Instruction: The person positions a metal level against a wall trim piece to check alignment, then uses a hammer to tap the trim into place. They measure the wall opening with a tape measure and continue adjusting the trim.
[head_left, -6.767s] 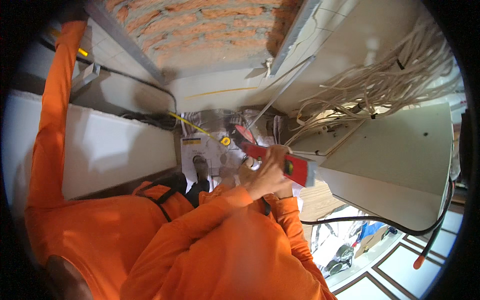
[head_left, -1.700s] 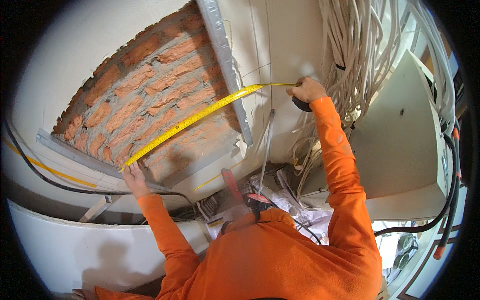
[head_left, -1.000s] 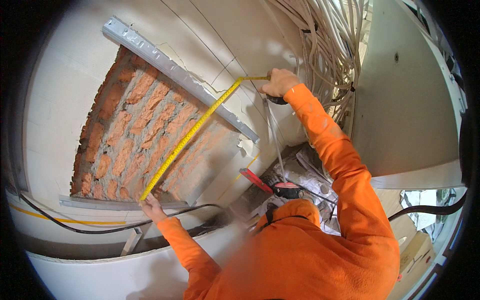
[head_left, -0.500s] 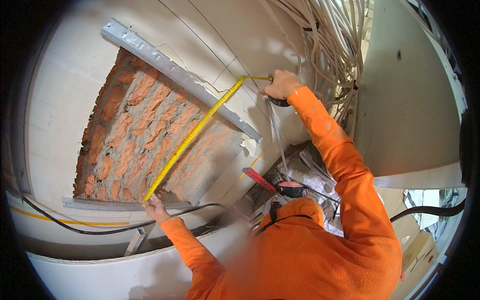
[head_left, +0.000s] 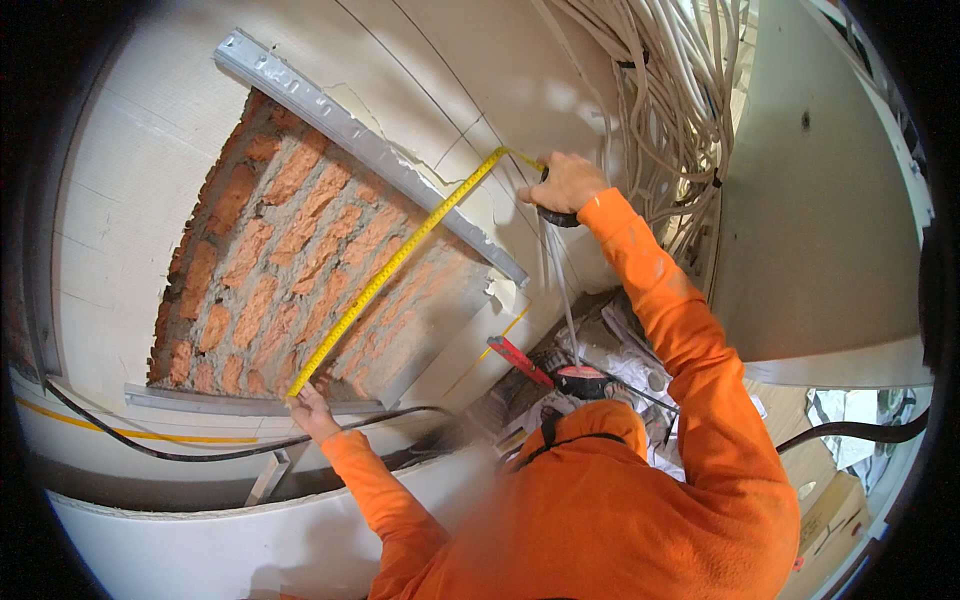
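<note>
A yellow tape measure blade stretches diagonally across a rough patch of exposed brick in the pale wall. My left hand pinches its lower end at the thin metal strip along the bottom of the opening. Up at the right, my right hand grips the dark tape measure case. The blade crosses over the perforated metal profile on the upper side of the bricks, then bends sharply toward the case. My fingers partly hide the case.
Bundled white cables hang beside my right forearm, next to a large grey panel. Below lie a red level-like bar and rubble. A black cable runs past my left hand, above a board edge.
My right hand has dropped slightly with the case, which shows more below the fingers. The blade's bend has shifted a little to the right. My left hand stays at the lower strip.
</note>
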